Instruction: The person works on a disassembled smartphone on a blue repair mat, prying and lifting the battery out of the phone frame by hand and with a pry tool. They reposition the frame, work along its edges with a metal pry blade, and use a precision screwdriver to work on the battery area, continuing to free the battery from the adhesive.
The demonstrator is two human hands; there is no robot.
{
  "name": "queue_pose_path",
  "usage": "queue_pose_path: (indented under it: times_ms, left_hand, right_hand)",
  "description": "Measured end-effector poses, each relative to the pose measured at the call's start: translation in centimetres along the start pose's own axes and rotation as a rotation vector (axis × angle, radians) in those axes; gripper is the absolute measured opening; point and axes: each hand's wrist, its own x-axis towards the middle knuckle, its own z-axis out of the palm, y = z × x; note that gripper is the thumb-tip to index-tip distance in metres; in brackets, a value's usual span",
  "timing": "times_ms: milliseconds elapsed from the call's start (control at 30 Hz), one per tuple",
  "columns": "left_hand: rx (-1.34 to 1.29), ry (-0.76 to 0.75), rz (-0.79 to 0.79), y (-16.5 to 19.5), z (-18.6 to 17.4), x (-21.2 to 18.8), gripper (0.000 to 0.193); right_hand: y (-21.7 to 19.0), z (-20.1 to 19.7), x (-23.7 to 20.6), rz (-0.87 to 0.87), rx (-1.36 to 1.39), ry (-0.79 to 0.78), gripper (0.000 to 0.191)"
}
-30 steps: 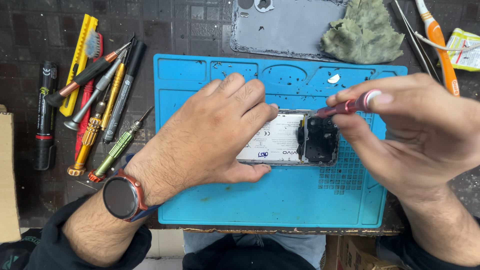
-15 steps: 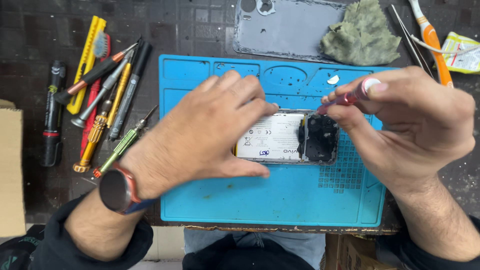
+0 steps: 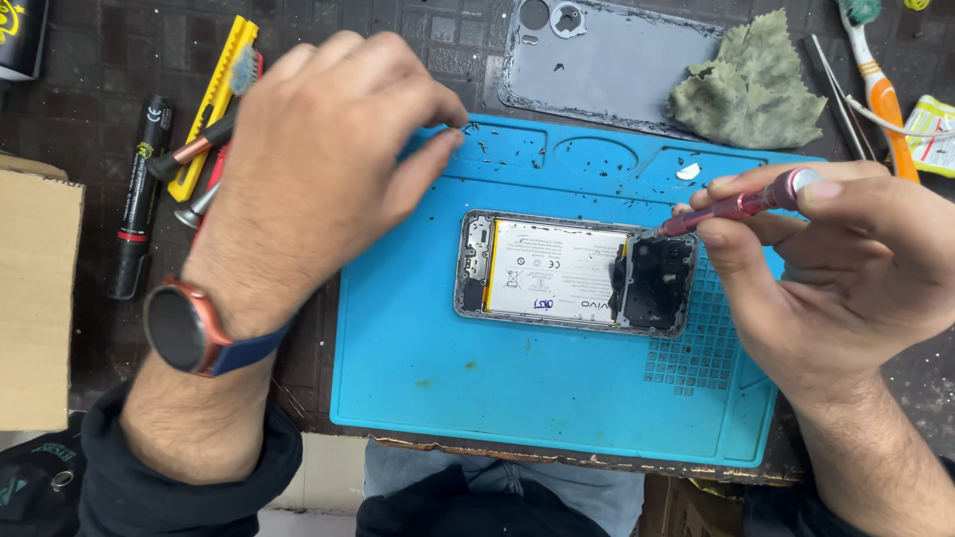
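On the blue mat, right hand (curled) tips screwdriver onto phone.

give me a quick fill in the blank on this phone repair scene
1. The opened phone lies on a ____ mat.
2. The right hand holds a red ____ with its tip at the phone's camera end.
3. The left hand wears a ____ on its wrist.
4. A crumpled green ____ lies on the grey back cover.

Missing words: blue; screwdriver; watch; cloth
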Motion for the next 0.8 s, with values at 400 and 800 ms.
queue_pose_path:
  times_ms: [400,800]
  left_hand:
    - [0.137,0.009,0.109,0.7,1.3,0.6,0.011]
    - [-0.125,0.037,0.003,0.9,0.7,0.4,0.011]
  right_hand:
    - [-0.2,0.2,0.1,0.020,-0.011,-0.006,0.048]
    - [-0.5,0.4,0.4,-0.004,-0.033,-0.022,0.049]
